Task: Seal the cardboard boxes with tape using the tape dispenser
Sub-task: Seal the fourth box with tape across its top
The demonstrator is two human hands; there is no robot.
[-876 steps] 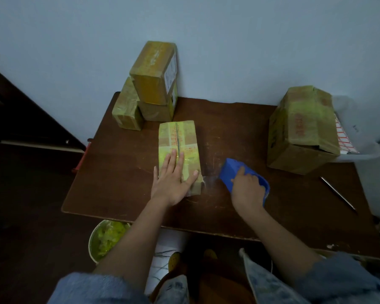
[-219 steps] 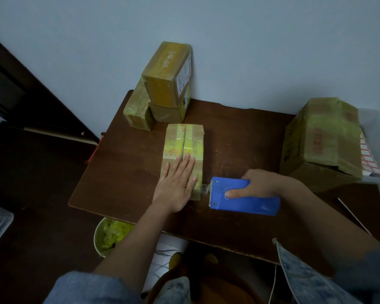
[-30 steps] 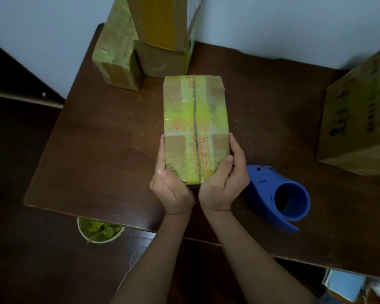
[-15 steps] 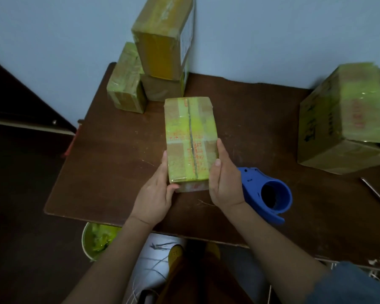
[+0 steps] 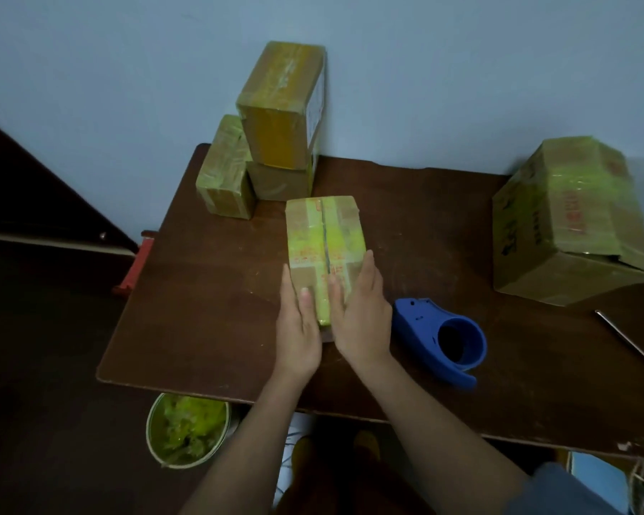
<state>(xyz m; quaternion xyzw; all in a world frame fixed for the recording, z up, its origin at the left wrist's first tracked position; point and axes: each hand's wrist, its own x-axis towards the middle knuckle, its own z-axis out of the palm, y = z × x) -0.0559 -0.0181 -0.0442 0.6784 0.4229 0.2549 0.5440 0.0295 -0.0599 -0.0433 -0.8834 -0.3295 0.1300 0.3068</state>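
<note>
Left hand and right hand lie flat, unclenched, flanking the taped box; likely light, stiff, slick, so grip its side walls.

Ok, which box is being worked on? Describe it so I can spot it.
On the brown table, mid-front, a flat box lies between both hands. Unlike the stacked boxes behind, it lies alone, a dark seam along its top.

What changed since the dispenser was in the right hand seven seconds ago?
The right hand let go of the tape dispenser, now lying on the table. Both hands, left hand too, now hold the box at its near end. Box stacks unchanged.
</note>
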